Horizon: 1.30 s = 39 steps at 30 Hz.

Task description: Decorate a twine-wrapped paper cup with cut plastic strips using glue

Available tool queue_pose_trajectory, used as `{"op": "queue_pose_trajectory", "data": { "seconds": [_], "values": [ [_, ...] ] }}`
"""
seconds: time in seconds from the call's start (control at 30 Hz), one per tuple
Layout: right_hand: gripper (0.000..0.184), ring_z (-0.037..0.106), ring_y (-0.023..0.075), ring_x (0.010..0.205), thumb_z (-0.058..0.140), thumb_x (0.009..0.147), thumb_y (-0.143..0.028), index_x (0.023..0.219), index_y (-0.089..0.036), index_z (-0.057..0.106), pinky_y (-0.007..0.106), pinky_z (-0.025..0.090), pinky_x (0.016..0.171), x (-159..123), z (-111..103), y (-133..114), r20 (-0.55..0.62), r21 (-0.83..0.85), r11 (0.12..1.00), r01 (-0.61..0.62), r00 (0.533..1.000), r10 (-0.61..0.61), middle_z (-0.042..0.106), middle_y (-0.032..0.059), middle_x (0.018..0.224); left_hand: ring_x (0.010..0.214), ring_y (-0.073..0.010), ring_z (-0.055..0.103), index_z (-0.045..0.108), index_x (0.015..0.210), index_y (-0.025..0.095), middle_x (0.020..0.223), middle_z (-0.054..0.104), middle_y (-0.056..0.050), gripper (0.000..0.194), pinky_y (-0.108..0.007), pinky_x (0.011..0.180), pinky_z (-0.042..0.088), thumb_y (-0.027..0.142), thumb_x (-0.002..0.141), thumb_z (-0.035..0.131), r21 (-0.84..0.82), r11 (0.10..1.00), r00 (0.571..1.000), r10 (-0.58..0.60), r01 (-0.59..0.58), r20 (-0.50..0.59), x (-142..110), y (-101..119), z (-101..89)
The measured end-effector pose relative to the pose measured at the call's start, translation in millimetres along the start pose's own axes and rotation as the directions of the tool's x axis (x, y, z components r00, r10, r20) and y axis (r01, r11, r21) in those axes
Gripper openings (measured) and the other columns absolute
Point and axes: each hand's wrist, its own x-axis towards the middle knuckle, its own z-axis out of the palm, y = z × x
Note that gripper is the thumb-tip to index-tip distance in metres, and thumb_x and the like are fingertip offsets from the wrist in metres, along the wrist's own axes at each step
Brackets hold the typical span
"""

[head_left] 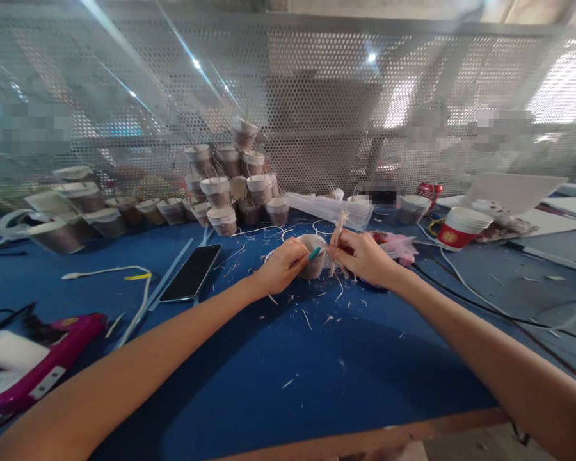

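A small pale cup (312, 266) stands on the blue table, partly hidden behind my hands. My left hand (282, 264) is closed in a pinch at the cup's left side. A small teal piece (314, 253) shows at its fingertips; I cannot tell what it is. My right hand (362, 255) is closed on a tan bundle of fibre strands (340, 225), held upright just right of the cup. Loose ends hang below the fingers. Between the two hands the fingertips come close together. Pale fibre scraps (329, 319) lie scattered around and in front of the cup.
Stacked brown cups with white rims (221, 218) stand at the back, and more line the left. A phone (192, 272) and a magenta device (48, 365) lie to the left. Rightward are a red-and-white paper cup (461, 229), cables (489, 307) and plastic wrapping (331, 208).
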Motion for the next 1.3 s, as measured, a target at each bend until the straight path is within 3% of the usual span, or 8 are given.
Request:
{"op": "queue_pose_trajectory", "data": {
  "seconds": [0.13, 0.23, 0.33, 0.5, 0.6, 0.8, 1.17, 1.3],
  "values": [
    [0.025, 0.047, 0.0096, 0.053, 0.052, 0.080, -0.038, 0.066, -0.017, 0.054, 0.024, 0.037, 0.052, 2.6, -9.5, 1.4, -0.022, -0.031, 0.998, 0.047, 0.999, -0.048, 0.054, -0.0001, 0.060, 0.066, -0.0129, 0.043, 0.044, 0.063, 0.018, 0.062, 0.048, -0.001, 0.031, -0.032, 0.071, 0.041, 0.028, 0.090, 0.030, -0.024, 1.000, 1.000, 0.011, -0.011, -0.009, -2.0, -2.7, 2.3],
    [0.028, 0.052, 0.0150, 0.073, 0.055, 0.077, -0.043, 0.064, -0.018, 0.059, 0.032, 0.041, 0.072, 5.2, -15.8, 1.7, -0.004, -0.069, 0.991, 0.114, 0.993, -0.115, 0.057, 0.0037, 0.073, 0.070, -0.0136, 0.044, 0.046, 0.065, 0.018, 0.066, 0.051, -0.002, 0.030, -0.032, 0.072, 0.041, 0.027, 0.089, 0.031, -0.025, 0.999, 1.000, 0.019, -0.019, -0.021, -3.4, -4.1, 3.0],
    [0.028, 0.050, 0.0199, 0.091, 0.060, 0.072, -0.045, 0.064, -0.019, 0.063, 0.039, 0.036, 0.087, 7.0, -21.1, 6.4, 0.067, -0.099, 0.989, 0.113, 0.992, -0.107, 0.058, 0.0060, 0.087, 0.071, -0.0137, 0.044, 0.047, 0.066, 0.017, 0.066, 0.052, -0.002, 0.030, -0.032, 0.073, 0.041, 0.026, 0.090, 0.031, -0.017, 0.999, 0.999, 0.030, -0.030, -0.019, -2.9, -2.9, 2.4],
    [0.029, 0.055, 0.0143, 0.067, 0.059, 0.072, -0.046, 0.064, -0.018, 0.062, 0.030, 0.044, 0.065, 6.7, -26.5, 20.8, 0.330, 0.068, 0.994, -0.083, 0.942, 0.056, 0.062, 0.0025, 0.069, 0.075, -0.0145, 0.045, 0.049, 0.064, 0.017, 0.065, 0.053, -0.002, 0.031, -0.031, 0.074, 0.042, 0.027, 0.089, 0.034, 0.012, 1.000, 1.000, -0.008, 0.008, -0.008, -1.1, 0.5, 1.1],
    [0.028, 0.055, 0.0135, 0.060, 0.060, 0.071, -0.044, 0.064, -0.018, 0.062, 0.028, 0.043, 0.059, 6.9, -26.7, 24.8, 0.276, 0.086, 0.988, -0.131, 0.956, 0.102, 0.062, 0.0012, 0.062, 0.075, -0.0143, 0.046, 0.050, 0.064, 0.017, 0.066, 0.054, -0.002, 0.032, -0.032, 0.075, 0.042, 0.028, 0.089, 0.033, 0.008, 1.000, 1.000, -0.010, 0.010, -0.011, -1.7, -0.4, 1.9],
    [0.023, 0.056, 0.0139, 0.062, 0.061, 0.071, -0.040, 0.063, -0.019, 0.063, 0.028, 0.043, 0.061, 8.2, -23.7, 21.9, 0.108, 0.035, 0.998, -0.060, 0.993, 0.056, 0.063, 0.0012, 0.064, 0.074, -0.0144, 0.046, 0.051, 0.063, 0.017, 0.067, 0.056, -0.002, 0.034, -0.031, 0.074, 0.042, 0.027, 0.089, 0.033, -0.001, 1.000, 1.000, -0.003, 0.003, -0.010, -2.9, -1.8, 2.9],
    [0.025, 0.056, 0.0134, 0.059, 0.060, 0.072, -0.040, 0.063, -0.017, 0.062, 0.029, 0.044, 0.060, 6.4, -15.2, 24.7, 0.134, 0.116, 0.984, -0.134, 0.984, 0.119, 0.061, 0.0012, 0.059, 0.073, -0.0141, 0.046, 0.052, 0.068, 0.016, 0.068, 0.056, -0.003, 0.031, -0.033, 0.075, 0.043, 0.026, 0.089, 0.033, 0.020, 1.000, 1.000, 0.001, 0.000, -0.030, -1.2, -1.8, 5.2],
    [0.024, 0.058, 0.0172, 0.072, 0.061, 0.071, -0.040, 0.062, -0.019, 0.063, 0.034, 0.045, 0.069, 7.9, -14.1, 23.6, 0.108, 0.111, 0.988, -0.109, 0.989, 0.097, 0.064, 0.0041, 0.073, 0.073, -0.0145, 0.046, 0.050, 0.066, 0.016, 0.067, 0.055, -0.003, 0.032, -0.033, 0.074, 0.043, 0.026, 0.090, 0.032, 0.040, 0.999, 1.000, -0.004, 0.004, -0.015, -2.2, -2.5, 5.0]
  ]
}}
